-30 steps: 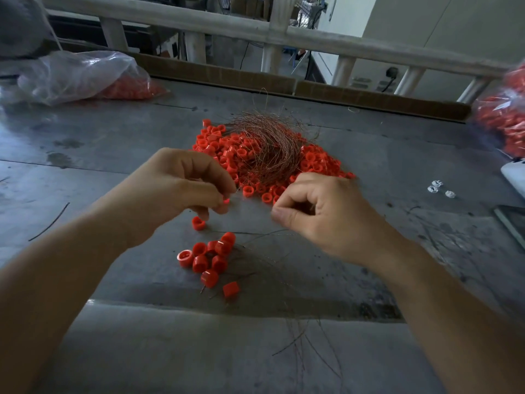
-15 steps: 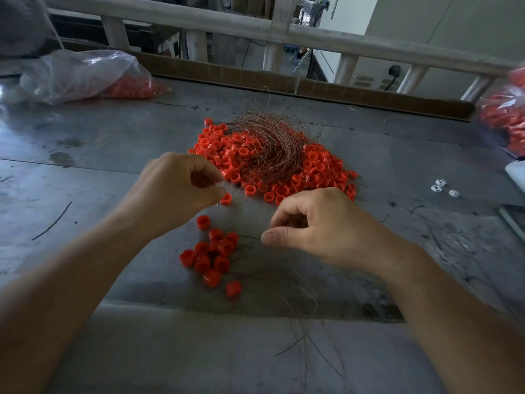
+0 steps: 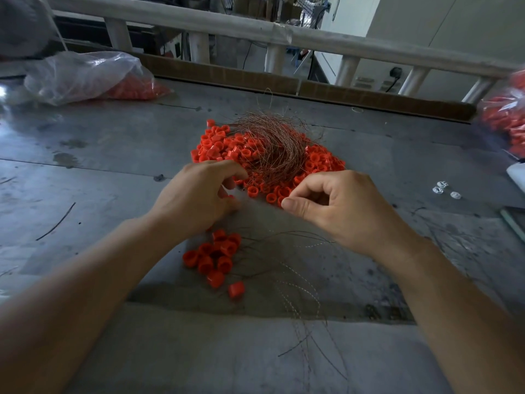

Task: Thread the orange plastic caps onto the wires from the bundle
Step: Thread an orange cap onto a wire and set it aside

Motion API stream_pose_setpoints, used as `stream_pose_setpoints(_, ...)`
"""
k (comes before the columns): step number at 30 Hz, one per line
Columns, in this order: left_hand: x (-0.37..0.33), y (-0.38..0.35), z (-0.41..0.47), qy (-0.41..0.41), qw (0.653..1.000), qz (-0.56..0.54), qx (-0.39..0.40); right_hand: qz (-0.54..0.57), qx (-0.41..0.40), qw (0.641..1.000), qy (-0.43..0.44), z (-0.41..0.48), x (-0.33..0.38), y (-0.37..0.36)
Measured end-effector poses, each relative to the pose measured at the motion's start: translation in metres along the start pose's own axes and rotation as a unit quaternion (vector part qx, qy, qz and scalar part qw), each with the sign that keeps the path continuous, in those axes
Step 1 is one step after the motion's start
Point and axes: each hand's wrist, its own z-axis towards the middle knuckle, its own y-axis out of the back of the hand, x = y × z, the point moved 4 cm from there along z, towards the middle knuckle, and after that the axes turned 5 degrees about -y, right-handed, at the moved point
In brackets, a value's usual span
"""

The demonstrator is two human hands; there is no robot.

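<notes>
Both advanced to the cap pile; left hand pinches a cap, right hand grip unclear.

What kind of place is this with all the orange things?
Probably a small factory or workshop bench. A tangled bundle of thin copper-coloured wires lies on a heap of small orange plastic caps on a scuffed grey metal table, with a clear plastic bag of more caps nearby.
</notes>
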Motion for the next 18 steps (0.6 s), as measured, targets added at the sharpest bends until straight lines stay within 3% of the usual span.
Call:
stream_pose_setpoints(9,-0.009,0.003,-0.002,-0.068,0.997,0.035,-0.003,-0.004,-0.004,1.0,-0.002,-0.002,-0.002,0.001)
stream_pose_setpoints(13,-0.01,0.004,-0.003,-0.052,0.998,0.001,-0.031,-0.011,0.0,1.0,-0.001,-0.002,-0.002,0.001)
stream_pose_setpoints(18,-0.017,0.004,-0.003,-0.089,0.995,-0.012,-0.035,-0.014,-0.001,1.0,0.0,-0.002,-0.002,0.001)
